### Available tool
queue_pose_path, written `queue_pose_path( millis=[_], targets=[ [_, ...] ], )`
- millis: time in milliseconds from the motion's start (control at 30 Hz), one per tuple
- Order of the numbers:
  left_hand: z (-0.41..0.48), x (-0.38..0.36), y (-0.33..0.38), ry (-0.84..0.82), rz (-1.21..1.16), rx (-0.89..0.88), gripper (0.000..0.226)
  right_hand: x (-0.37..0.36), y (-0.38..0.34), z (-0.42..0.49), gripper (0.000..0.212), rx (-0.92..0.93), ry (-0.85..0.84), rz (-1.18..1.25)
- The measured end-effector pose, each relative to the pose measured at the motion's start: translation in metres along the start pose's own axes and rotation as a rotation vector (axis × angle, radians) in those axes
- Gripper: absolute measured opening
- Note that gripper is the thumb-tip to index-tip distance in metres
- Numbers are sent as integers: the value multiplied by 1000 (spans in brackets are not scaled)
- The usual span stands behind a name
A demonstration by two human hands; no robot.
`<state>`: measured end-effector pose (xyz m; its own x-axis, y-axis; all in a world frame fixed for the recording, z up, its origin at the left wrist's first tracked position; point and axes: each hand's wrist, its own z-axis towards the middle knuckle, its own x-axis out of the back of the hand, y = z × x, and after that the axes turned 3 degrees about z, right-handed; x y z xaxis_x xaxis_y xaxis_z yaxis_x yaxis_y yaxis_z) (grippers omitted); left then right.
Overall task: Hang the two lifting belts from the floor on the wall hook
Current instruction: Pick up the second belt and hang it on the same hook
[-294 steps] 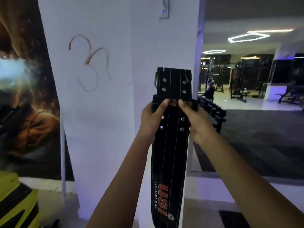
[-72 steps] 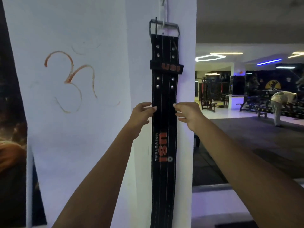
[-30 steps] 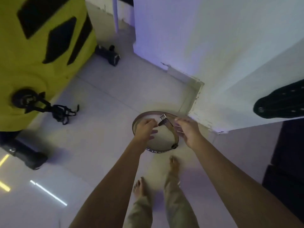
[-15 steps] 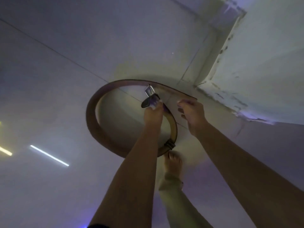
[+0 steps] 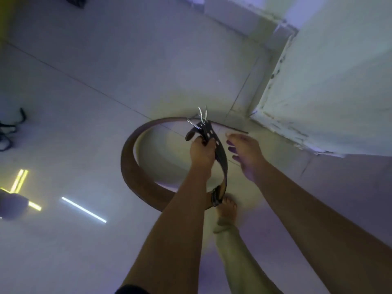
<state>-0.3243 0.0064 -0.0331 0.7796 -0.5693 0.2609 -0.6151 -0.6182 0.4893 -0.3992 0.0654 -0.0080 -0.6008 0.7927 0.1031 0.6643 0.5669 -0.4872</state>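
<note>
A brown lifting belt (image 5: 135, 177) lies curled in a loop on the pale tiled floor, just in front of my bare foot. My left hand (image 5: 202, 154) is shut on its buckle end, and the metal prongs (image 5: 201, 116) stick up above my fingers. Beside it, my right hand (image 5: 246, 155) hovers with fingers apart, holding nothing. The black belt and the wall hook are out of view.
The base of the white pillar (image 5: 318, 102) rises at the right, its chipped corner close to the belt. My foot (image 5: 226, 209) stands at the loop's near edge. Black straps (image 5: 8, 130) lie at the far left, and a dark object (image 5: 12, 205) sits lower left.
My left hand has closed on the buckle end and raised it off the floor. My right hand has come off the belt and opened. Earlier, I hung the black belt on the hook.
</note>
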Motion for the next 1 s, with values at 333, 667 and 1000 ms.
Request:
queue_pose_path(
  millis=[333,667,1000],
  targets=[
    [-228,124,86,-158,150,-447,25,-2,-70,-237,14,134,-129,233],
    [-468,222,195,-490,-68,-833,14,23,-162,-510,8,625,-39,433],
    [-699,229,301,-635,-121,-1310,18,113,-269,-754,9,1115,9,533]
  ],
)
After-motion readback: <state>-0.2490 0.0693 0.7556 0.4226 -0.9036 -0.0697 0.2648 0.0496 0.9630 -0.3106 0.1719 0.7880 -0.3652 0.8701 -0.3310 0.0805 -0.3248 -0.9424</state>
